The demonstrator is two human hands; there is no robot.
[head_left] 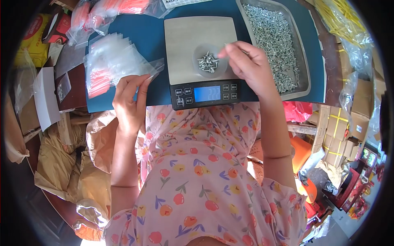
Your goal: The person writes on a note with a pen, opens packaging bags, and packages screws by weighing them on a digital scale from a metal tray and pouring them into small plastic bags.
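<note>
A small translucent cup (200,70) with several silvery screws (208,61) in it stands on the metal plate of a digital scale (184,41), whose blue display is lit. My right hand (248,65) is over the plate's right side, fingertips pinched together at the cup's rim; what they hold, if anything, cannot be made out. At the left, my left hand (130,100) pinches the corner of a clear plastic bag (155,67). That bag lies at the edge of a fanned stack of clear zip bags (123,55) with red strips.
A grey tray (304,78) heaped with screws sits right of the scale on the blue table surface (145,28). More bundles of red-striped bags (117,8) lie at the back left. Brown paper sacks (61,164) and cardboard boxes (361,98) flank the table.
</note>
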